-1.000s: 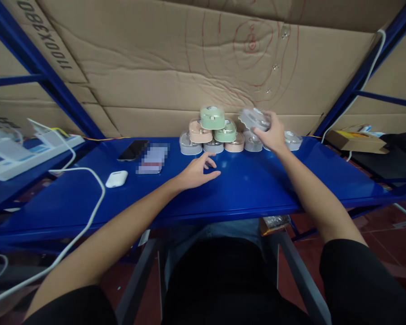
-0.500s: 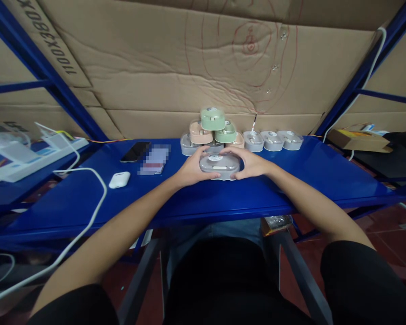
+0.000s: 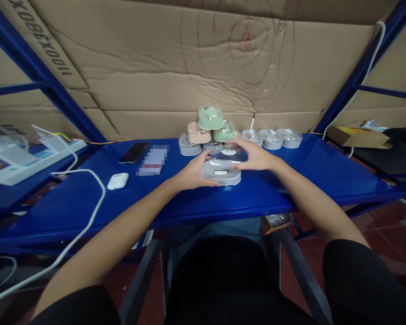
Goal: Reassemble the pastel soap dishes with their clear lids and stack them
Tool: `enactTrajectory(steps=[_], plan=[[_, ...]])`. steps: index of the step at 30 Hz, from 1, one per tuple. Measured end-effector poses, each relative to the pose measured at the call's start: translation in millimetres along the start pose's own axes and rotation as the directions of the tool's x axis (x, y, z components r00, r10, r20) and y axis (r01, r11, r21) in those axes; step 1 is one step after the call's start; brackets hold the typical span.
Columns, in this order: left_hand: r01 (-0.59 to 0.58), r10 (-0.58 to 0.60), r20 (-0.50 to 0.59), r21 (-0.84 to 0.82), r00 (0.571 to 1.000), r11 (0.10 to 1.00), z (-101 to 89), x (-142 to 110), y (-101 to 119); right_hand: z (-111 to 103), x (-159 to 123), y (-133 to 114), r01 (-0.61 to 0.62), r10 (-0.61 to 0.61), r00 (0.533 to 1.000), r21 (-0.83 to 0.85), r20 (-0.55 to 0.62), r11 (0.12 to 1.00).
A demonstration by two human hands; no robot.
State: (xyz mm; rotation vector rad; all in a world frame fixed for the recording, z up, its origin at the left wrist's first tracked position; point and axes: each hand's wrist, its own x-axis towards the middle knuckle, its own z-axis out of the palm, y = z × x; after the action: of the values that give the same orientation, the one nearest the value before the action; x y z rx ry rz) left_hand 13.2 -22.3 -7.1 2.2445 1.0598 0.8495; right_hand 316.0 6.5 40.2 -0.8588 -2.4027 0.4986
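Left hand [image 3: 193,173] grips the gray box [image 3: 230,178]; right hand [image 3: 260,156] holds the transparent lid [image 3: 225,157], tilted above the gray box. The box stack [image 3: 210,120] stands behind the gray box.

Left hand [image 3: 193,173]: around the grey box [image 3: 226,179] at its nine o'clock side
Right hand [image 3: 258,155]: at two o'clock, on the box's tilted clear lid [image 3: 228,156]
Stacked boxes [image 3: 211,119]: green, peach and grey, toward twelve o'clock
Grey row [image 3: 272,141]: three boxes, two o'clock
White case [image 3: 117,181]: nine o'clock, on the blue bench [image 3: 253,196]
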Motion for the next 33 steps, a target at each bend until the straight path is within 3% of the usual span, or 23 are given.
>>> enactTrajectory(steps=[5,9,14,24,29,33], plan=[[-0.103,0.093,0.125,0.081,0.988,0.991,-4.0,-2.3,3.6,-30.5,-13.4,28.2,-0.150,0.148,0.988,-0.039,-0.052,0.988],[-0.119,0.111,0.160,0.042,0.981,0.992,-1.0,-3.6,5.8,-29.2,-15.4,43.0,-0.267,0.268,0.963,-0.056,0.011,0.962],[-0.116,0.106,0.137,0.072,0.985,0.991,-1.5,-2.4,7.8,-27.0,-13.6,45.9,-0.277,0.280,0.958,-0.061,0.054,0.959],[0.084,-0.047,-0.127,0.303,0.991,0.949,-43.5,2.5,-9.4,-37.3,-15.8,46.6,-0.376,0.392,0.917,-0.175,0.070,0.910],[0.176,-0.136,-0.138,0.341,0.981,0.923,-49.8,0.2,-22.2,-34.2,-15.7,53.5,-0.330,0.356,0.926,-0.193,0.123,0.924],[0.225,-0.229,-0.049,0.457,0.972,0.861,-50.9,0.2,-22.9,-33.0,-15.2,56.9,-0.345,0.379,0.911,-0.204,0.160,0.916]])
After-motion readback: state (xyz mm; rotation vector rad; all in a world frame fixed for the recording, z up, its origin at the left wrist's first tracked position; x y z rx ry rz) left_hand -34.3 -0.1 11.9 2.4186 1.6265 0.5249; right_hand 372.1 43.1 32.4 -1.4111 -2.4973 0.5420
